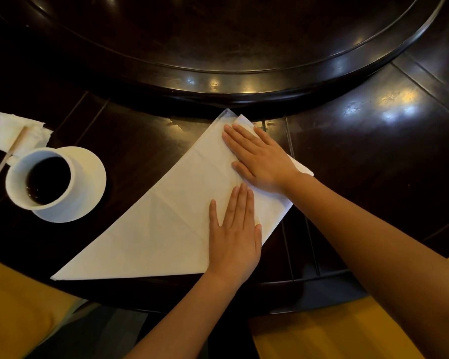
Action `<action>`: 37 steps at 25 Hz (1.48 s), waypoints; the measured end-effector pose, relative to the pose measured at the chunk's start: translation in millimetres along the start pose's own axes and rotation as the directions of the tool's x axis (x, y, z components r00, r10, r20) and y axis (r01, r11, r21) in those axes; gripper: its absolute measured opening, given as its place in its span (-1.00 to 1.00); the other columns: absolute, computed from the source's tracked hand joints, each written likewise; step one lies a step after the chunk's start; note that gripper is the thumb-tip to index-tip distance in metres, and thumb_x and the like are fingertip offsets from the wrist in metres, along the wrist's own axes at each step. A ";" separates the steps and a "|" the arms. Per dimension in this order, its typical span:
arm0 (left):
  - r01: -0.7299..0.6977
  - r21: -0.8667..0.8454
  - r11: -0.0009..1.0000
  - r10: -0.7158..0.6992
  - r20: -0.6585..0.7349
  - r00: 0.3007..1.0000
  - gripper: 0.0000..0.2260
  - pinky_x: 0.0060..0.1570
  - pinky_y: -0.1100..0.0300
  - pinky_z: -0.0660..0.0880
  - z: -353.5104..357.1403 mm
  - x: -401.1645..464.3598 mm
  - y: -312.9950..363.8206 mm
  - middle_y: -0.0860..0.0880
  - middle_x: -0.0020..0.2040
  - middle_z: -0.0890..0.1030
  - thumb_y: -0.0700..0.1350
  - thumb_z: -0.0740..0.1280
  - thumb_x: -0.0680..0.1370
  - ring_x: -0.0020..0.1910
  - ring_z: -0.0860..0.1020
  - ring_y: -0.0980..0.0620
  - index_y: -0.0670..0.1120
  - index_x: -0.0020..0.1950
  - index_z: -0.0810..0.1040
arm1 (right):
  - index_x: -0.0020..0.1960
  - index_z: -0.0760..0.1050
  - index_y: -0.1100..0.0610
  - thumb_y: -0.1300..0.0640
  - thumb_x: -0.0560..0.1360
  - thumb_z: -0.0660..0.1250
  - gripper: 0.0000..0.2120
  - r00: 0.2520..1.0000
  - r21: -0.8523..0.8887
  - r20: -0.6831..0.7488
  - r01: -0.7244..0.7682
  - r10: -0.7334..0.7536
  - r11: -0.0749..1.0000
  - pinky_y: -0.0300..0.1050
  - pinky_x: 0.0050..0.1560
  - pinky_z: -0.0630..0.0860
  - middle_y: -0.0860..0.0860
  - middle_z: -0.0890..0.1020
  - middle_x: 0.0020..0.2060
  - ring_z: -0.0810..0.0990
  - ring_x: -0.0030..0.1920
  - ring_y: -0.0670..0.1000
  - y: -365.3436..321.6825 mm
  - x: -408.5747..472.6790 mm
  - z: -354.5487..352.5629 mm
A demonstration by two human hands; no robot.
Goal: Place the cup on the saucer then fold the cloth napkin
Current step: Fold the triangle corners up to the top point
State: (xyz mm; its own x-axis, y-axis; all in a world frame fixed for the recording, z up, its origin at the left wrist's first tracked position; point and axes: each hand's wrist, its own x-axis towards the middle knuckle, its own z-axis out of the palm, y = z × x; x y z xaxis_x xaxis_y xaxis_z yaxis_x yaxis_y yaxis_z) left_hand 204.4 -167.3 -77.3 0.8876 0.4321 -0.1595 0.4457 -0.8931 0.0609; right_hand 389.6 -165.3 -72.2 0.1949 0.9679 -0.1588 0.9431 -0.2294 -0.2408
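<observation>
no text, label, brand, number or sign can be read anywhere in view. the napkin (pixel 166 216) is plain white with only fold creases, the cup (pixel 40 177) and saucer (pixel 88 177) are plain white, and the dark worktop (pixel 373 151) bears only light reflections.

Vantage: we look from our head, forward and steeply down.
Nearness: close above the dark worktop (pixel 373 156) edge.
Views: we have one.
</observation>
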 end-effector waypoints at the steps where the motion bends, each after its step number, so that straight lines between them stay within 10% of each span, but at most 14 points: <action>1: -0.014 -0.014 1.000 0.014 0.004 1.000 -0.29 0.35 -0.22 0.09 1.0 -7.1 -0.6 -0.14 0.50 0.12 0.15 0.16 0.49 0.47 0.09 -0.12 -0.18 0.50 -0.01 | 0.51 -0.14 0.10 -0.18 0.54 -0.24 -0.38 1.000 -0.015 0.008 -0.009 0.009 1.000 0.00 0.48 -0.23 0.04 -0.03 0.52 -0.16 0.49 -0.02 1.0 4.3 -1.5; 9: -0.069 -0.100 0.993 0.070 0.009 0.997 -0.45 0.35 -0.24 0.02 7.3 -52.8 -8.2 -0.12 0.53 0.10 0.04 -0.06 0.56 0.50 0.06 -0.06 -0.16 0.51 0.05 | 0.51 -0.17 0.08 -0.12 0.61 -0.18 -0.45 0.975 -0.125 0.001 -0.220 0.222 0.967 0.06 0.46 -0.29 0.02 -0.05 0.53 -0.16 0.50 0.00 -7.4 29.6 -7.6; 19: -0.058 -0.135 0.989 0.058 -0.006 0.998 -0.43 0.36 -0.25 0.00 8.6 -51.6 -7.9 -0.12 0.51 0.08 0.05 -0.11 0.55 0.49 0.12 -0.10 -0.16 0.52 -0.07 | 0.49 0.01 0.14 -0.05 0.61 -0.19 -0.50 0.991 -0.024 -0.055 -0.120 0.118 0.993 0.11 0.46 -0.06 0.06 0.09 0.50 -0.05 0.50 0.01 -69.4 -103.4 35.7; 37: -0.211 -0.144 0.967 0.214 0.008 0.977 -0.44 0.36 -0.24 -0.02 5.6 -78.6 -30.7 -0.11 0.53 0.10 0.18 -0.01 0.56 0.51 0.03 -0.10 0.01 0.52 0.05 | 0.51 -0.14 -0.08 -0.27 0.53 -0.22 -0.41 0.950 -0.110 -0.110 -0.303 0.292 0.946 0.22 0.41 -0.31 0.07 -0.07 0.53 -0.20 0.50 0.08 -31.4 -50.8 0.8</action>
State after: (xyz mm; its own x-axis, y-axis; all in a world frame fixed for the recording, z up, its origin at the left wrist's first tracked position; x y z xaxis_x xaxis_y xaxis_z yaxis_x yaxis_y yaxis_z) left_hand 120.3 -174.5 -72.2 0.9615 0.2296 -0.1510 0.2605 -0.9366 0.2343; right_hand 349.8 -207.4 -57.4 0.4898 0.8641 -0.1161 0.8632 -0.4993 -0.0741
